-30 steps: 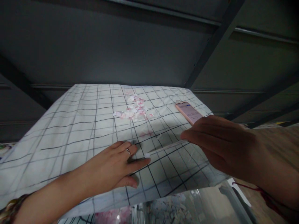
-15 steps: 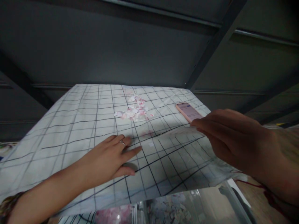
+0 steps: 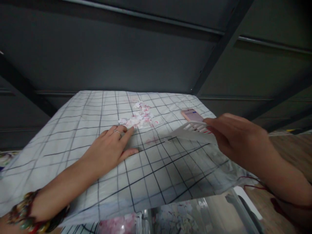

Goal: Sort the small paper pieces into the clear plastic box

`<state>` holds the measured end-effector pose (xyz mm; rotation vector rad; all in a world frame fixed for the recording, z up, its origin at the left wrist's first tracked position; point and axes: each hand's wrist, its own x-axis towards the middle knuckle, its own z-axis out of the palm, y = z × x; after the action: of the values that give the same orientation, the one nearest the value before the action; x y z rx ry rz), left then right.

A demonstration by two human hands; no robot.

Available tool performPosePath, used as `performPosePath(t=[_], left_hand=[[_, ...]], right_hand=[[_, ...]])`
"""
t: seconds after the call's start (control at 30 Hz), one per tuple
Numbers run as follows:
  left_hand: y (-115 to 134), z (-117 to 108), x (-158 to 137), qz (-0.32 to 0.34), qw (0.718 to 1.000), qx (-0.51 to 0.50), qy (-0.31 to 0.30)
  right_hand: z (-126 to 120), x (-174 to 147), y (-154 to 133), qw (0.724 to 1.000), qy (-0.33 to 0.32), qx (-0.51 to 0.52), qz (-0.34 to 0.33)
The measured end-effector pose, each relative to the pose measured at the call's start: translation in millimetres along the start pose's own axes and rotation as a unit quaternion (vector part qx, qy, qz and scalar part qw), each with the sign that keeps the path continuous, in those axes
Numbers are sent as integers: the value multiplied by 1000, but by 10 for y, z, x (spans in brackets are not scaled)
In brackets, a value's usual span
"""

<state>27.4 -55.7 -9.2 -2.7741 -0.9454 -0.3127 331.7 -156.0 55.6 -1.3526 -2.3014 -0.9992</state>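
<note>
My left hand (image 3: pixel 107 148) rests on the white checked cloth (image 3: pixel 70 130), fingers stretched out and thumb apart, holding nothing. Its fingertips reach the near edge of a loose pile of small white and pink paper pieces (image 3: pixel 141 119). In my right hand (image 3: pixel 240 139), a thin white flat piece with slots (image 3: pixel 192 128) is pinched between thumb and fingers. It is tilted over the cloth, and its far edge is blurred. Just behind it lies a phone (image 3: pixel 193 114) with a pink rim and lit screen, its lower part covered by the slotted piece and my hand.
Below the table's front edge, a container with pink pieces (image 3: pixel 119 224) stands beside a clear plastic bin (image 3: pixel 180 216) of pale scraps. Dark panels (image 3: pixel 122 58) rise behind the table. Wooden floor (image 3: pixel 290 148) shows at the right.
My left hand has moved forward to the edge of the paper pile. The white slotted piece has turned, so its slots now show and it covers more of the phone.
</note>
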Motion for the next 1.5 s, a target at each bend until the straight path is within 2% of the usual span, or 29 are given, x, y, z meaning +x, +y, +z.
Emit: performPosePath(t=[0.1, 0.2, 0.3, 0.4, 0.5, 0.6, 0.73, 0.87, 1.03, 1.13, 1.27, 1.33, 1.5], left_hand=[[-33, 94, -53, -5, 999, -50, -17], [-66, 146, -140, 13, 994, -88, -68], [-92, 160, -214, 8, 989, -101, -109], [-104, 174, -248, -11, 988, -90, -127], [-105, 195, -252, -25, 988, -80, -129], [-92, 200, -250, -11, 989, -82, -118], [-14, 135, -252, 76, 984, -118, -109], [102, 35, -265, 140, 970, -150, -131], [129, -15, -318, 143, 968, -160, -129], [83, 11, -339, 126, 971, -164, -120], [27, 84, -326, 47, 981, -150, -111], [14, 112, -315, 8, 984, -133, -117], [24, 118, -331, -33, 985, -111, -130]], right_hand=[[4, -29, -27, 999, -22, 39, 3], [-5, -43, -43, 998, -5, 69, -4], [15, -39, -29, 998, 19, 60, -6], [43, -44, -19, 996, 16, 86, -13], [-21, -95, -47, 992, 3, 121, -34], [-204, -194, -118, 987, 0, 149, -53], [-462, -340, -238, 983, -15, 183, -29], [-580, -461, -340, 983, -1, 181, -17], [-647, -562, -391, 985, 33, 167, -10], [-663, -507, -333, 988, 30, 148, -1], [-468, -192, -186, 997, 29, 66, 5], [-256, 14, -138, 998, 34, 49, 19], [252, 334, -206, 999, -16, 38, 32]])
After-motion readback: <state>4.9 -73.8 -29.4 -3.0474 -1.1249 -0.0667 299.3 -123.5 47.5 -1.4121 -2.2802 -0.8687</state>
